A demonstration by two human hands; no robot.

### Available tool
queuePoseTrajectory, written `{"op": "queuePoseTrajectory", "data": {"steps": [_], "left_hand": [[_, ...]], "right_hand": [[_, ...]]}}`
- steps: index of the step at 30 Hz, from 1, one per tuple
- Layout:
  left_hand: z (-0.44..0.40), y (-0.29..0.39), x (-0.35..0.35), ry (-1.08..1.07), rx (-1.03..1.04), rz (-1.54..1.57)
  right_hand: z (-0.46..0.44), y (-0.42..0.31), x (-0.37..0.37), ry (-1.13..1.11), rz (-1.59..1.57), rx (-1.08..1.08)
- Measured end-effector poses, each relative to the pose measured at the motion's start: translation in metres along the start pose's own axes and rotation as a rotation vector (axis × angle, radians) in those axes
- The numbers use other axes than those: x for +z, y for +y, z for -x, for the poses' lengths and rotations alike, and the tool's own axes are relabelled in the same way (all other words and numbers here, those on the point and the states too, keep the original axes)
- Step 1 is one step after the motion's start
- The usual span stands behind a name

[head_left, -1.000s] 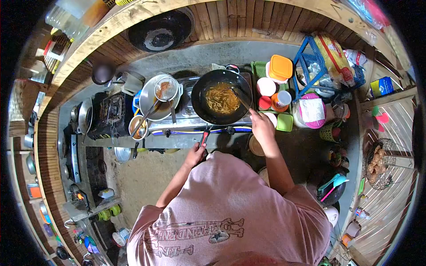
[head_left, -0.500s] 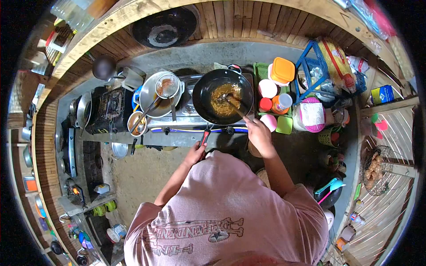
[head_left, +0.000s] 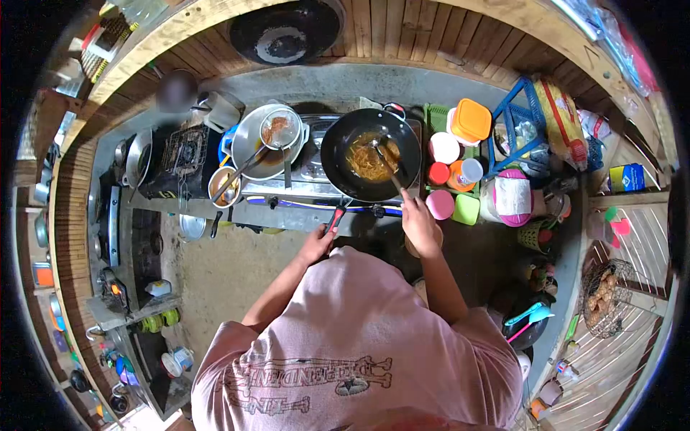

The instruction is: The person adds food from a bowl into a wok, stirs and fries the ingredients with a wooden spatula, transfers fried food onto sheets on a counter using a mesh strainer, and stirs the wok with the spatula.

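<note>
A black wok [head_left: 345, 169] sits on the right side of the gas stove [head_left: 314, 172], with noodle-like strips in brown liquid [head_left: 368, 167] inside. My left hand [head_left: 317, 243] is closed round the wok's red and black handle [head_left: 336, 218]. In my right hand [head_left: 422, 228] is the handle of a ladle [head_left: 388, 170], whose head rests among the strips. Left of the wok, a strainer with reddish bits [head_left: 279, 129] lies across a large metal pot [head_left: 248, 129]. Beside the pot stands a small bowl [head_left: 215, 185] with liquid and a utensil.
Lidded tubs, one orange [head_left: 471, 121], and red and pink lids stand right of the wok by a green basket [head_left: 436, 118]. A blue rack [head_left: 512, 122] is farther right. At the left is a second burner [head_left: 185, 152]. Another wok [head_left: 286, 32] hangs on the back wall.
The ladle head has shifted within the wok, and my right hand has moved slightly with it. The whole view has shifted a little. My left hand keeps its hold on the handle.
</note>
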State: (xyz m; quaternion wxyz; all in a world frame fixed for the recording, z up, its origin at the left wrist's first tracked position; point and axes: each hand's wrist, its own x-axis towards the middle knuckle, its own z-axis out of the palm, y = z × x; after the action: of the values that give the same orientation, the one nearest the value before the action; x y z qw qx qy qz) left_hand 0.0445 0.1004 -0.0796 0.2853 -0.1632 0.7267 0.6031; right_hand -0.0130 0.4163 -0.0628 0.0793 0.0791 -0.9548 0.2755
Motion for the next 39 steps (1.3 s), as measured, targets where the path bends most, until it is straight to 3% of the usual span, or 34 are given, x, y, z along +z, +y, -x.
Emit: {"op": "queuePoseTrajectory", "data": {"steps": [2,9,10,14,17,20,23,26,31,33,36,37,39], "left_hand": [[-0.006,-0.011,-0.002,-0.021,0.008,0.036],[-0.005,-0.016,-0.018,-0.091,0.009,0.031],[-0.009,-0.022,-0.021,-0.124,0.025,0.026],[-0.02,-0.031,-0.041,-0.212,0.076,-0.038],[-0.029,-0.037,-0.057,-0.234,0.147,-0.084],[-0.039,-0.041,-0.087,-0.334,0.158,0.072],[-0.05,-0.061,-0.13,-0.335,0.21,0.118],[-0.036,-0.05,-0.176,-0.259,0.242,0.14],[-0.03,-0.04,-0.25,-0.096,0.331,0.101],[-0.042,-0.044,-0.265,-0.082,0.358,0.121],[-0.055,-0.033,-0.267,-0.11,0.336,-0.015],[-0.06,-0.029,-0.263,-0.122,0.34,-0.014],[-0.07,-0.02,-0.252,-0.159,0.421,-0.044]], "right_hand": [[0.007,-0.007,-0.007,-0.118,-0.027,0.102],[0.015,-0.012,-0.001,-0.108,0.007,0.127],[0.01,-0.027,-0.016,-0.234,0.076,0.219],[0.006,-0.059,-0.027,-0.022,0.326,0.136],[-0.008,-0.099,-0.034,0.194,0.259,-0.001],[-0.024,-0.146,-0.021,0.25,0.026,-0.104],[-0.038,-0.196,0.008,0.2,-0.185,-0.176],[-0.044,-0.245,0.041,0.001,-0.491,-0.062],[-0.053,-0.275,0.114,-0.001,-0.364,-0.127],[-0.056,-0.255,0.165,0.018,-0.329,0.183],[-0.077,-0.249,0.196,-0.257,-0.922,0.705],[-0.082,-0.248,0.199,-0.361,-1.2,0.828],[-0.088,-0.255,0.203,-0.351,-1.248,0.907]]}}
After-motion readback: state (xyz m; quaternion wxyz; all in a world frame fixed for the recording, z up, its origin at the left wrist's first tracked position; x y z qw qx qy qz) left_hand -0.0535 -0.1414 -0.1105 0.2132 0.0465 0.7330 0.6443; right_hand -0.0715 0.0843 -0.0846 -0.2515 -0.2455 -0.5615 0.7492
